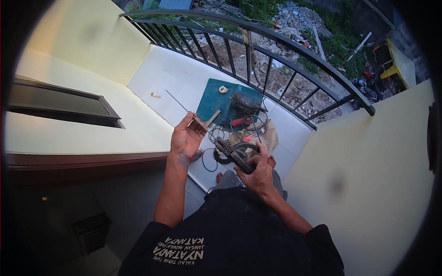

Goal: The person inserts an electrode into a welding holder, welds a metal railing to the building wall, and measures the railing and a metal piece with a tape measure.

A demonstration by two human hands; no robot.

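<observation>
My right hand is wrapped around a black welding electrode holder, its jaws pointing up and left. My left hand, palm turned up, pinches a small flat metal piece between thumb and fingers. A thin welding rod sticks out beyond the left fingertips, in line with the holder's jaws; its middle is hidden by the hand. Just past the left fingers, a narrow metal strip overlaps the green board.
On the green board lie a dark power tool and a whitish roll. A red-bodied tool, tangled cables and a brown bag sit near my feet. A black railing borders the tiled balcony floor.
</observation>
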